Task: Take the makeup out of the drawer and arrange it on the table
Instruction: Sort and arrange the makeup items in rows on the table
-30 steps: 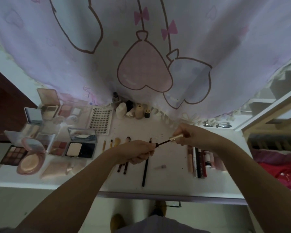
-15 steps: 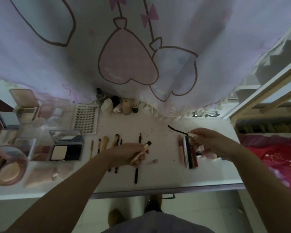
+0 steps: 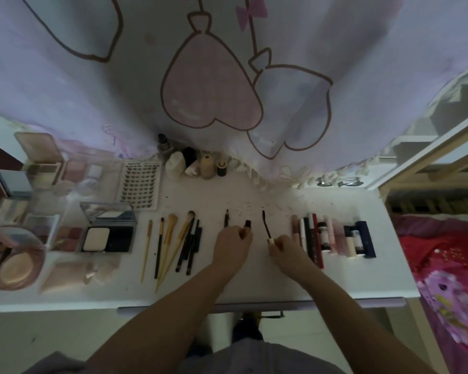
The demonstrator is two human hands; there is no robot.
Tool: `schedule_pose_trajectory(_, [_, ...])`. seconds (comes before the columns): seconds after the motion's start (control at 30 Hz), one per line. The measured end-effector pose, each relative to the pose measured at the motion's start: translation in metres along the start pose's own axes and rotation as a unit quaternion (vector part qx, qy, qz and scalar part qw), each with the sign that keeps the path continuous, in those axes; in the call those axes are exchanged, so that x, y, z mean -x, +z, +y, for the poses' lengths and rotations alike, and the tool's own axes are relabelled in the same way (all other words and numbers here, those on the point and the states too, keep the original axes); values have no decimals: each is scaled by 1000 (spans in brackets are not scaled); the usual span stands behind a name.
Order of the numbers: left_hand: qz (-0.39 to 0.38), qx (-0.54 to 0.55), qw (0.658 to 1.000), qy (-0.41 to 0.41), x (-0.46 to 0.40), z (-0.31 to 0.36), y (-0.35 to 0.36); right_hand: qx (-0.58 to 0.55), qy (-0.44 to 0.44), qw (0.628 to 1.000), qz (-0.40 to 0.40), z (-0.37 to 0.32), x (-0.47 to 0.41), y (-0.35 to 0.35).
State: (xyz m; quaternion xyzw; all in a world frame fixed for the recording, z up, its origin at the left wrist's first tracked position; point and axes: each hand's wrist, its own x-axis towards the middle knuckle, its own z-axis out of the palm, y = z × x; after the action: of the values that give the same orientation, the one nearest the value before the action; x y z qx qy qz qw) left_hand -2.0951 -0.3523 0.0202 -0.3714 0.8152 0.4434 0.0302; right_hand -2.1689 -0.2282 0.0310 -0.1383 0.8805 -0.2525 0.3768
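Observation:
My left hand [image 3: 231, 245] grips a small mascara tube [image 3: 247, 225] with its dark open mouth pointing away from me, low over the white table [image 3: 254, 282]. My right hand [image 3: 285, 245] pinches the pale cap of the mascara wand [image 3: 266, 225], whose black brush points to the far side. Both hands are side by side at the table's middle. A black pencil [image 3: 226, 217] lies just beyond my left hand, partly hidden by it.
Brushes [image 3: 173, 244] lie in a row on the left, with open compacts and palettes [image 3: 107, 233] further left. Lipsticks and tubes [image 3: 333, 236] line up on the right. Small bottles [image 3: 200, 164] stand at the back under a curtain [image 3: 227, 76]. A red bedcover [image 3: 449, 279] lies right.
The wand has been pulled out of the tube. My right hand swung right with it, then came back beside my left hand, and both have lowered toward the table.

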Motion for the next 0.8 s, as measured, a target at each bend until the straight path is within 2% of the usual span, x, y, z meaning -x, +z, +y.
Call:
schedule_pose_trajectory(0.1, [6, -38, 999, -4, -6, -6, -10, 64, -16, 997, 39, -17, -7, 22])
schedule_pose_trajectory(0.37, [-23, -199, 980, -19, -20, -21, -26, 60, 1, 998, 3, -55, -19, 58])
schedule_pose_trajectory(0.7, [-23, -225, 974, -19, -25, -24, -42, 108, -30, 993, -36, -62, -25, 59])
schedule_pose_trajectory(0.8, [-9, -262, 965, 24, -25, -13, -42, 99, -40, 994, -8, -57, -28, 33])
